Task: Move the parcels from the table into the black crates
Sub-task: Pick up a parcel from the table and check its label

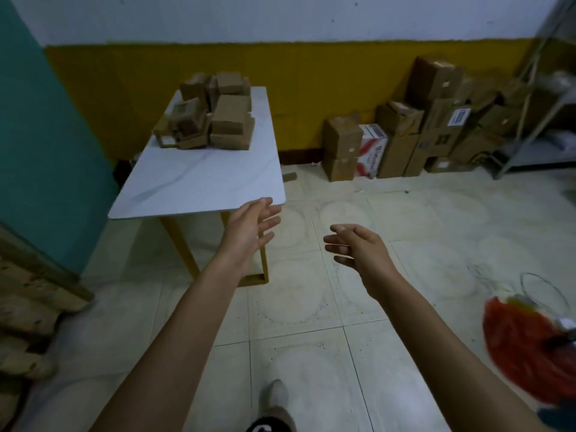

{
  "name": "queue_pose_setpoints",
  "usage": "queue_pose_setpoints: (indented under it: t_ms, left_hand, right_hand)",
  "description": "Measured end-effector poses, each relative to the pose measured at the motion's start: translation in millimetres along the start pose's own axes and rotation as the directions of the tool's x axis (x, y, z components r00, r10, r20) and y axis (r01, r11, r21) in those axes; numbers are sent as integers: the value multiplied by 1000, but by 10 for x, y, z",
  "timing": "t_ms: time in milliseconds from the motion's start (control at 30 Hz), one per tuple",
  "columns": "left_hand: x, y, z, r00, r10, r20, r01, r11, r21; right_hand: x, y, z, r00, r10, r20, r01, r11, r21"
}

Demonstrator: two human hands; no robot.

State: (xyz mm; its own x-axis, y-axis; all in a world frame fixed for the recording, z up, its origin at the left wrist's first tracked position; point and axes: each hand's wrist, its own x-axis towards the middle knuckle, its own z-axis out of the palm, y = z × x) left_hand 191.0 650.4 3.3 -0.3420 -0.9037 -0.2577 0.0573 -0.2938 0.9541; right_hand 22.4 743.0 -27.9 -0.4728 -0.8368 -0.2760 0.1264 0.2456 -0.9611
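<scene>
Empty hands (299, 238) reach toward parcels (207, 112) on table (199, 182)

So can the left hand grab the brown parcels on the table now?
Probably not yet. The left hand is open by the near corner of the table, and the parcels sit piled at the far end. Nothing blocks the way, only bare tabletop, so a step closer should do.

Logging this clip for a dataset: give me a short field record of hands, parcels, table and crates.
left hand: open, empty, by the table's near corner
right hand: open, empty, above the floor
parcels: piled at the table's far end
table: white top, yellow legs
black crates: none in view
cardboard boxes: stacked along the wall
</scene>
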Motion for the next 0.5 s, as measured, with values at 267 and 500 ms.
queue_pose_setpoints:
  t_ms: [267, 500]
  left_hand:
    - [1730, 192, 575, 1000, 12, -10, -13, 999, -40]
    - [3243, 494, 1049, 998, -54, 38, 58, 992, -112]
  right_hand:
    - [1648, -466, -79, 996, -65, 68, 71, 994, -87]
    - [3141, -865, -342, 1000, 25, 15, -22, 989, -144]
